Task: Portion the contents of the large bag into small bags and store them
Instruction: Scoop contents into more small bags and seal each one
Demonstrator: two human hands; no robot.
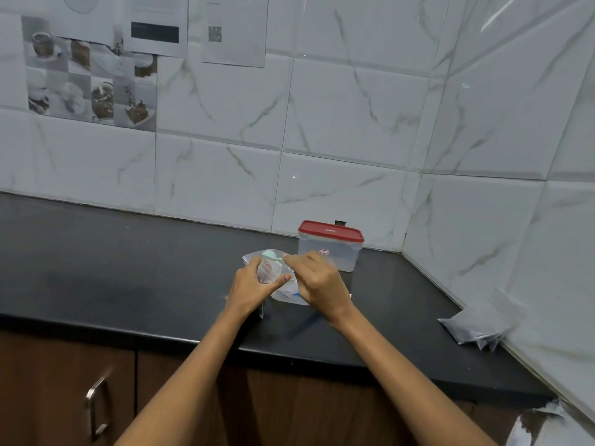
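black counter [128,268], marble tiles [354,123], taped papers [233,27], cabinet handle [96,410]

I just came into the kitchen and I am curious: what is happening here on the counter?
A person is portioning something into small plastic bags at the black counter. The left hand holds a small clear bag open, while the right hand holds a pale green spoon over it, above a larger clear bag. A red-lidded container stands closed behind them. Some filled small bags lie at the right by the wall.

Container [330,246] on counter [128,268], behind hands; filled bags [473,326] far right.
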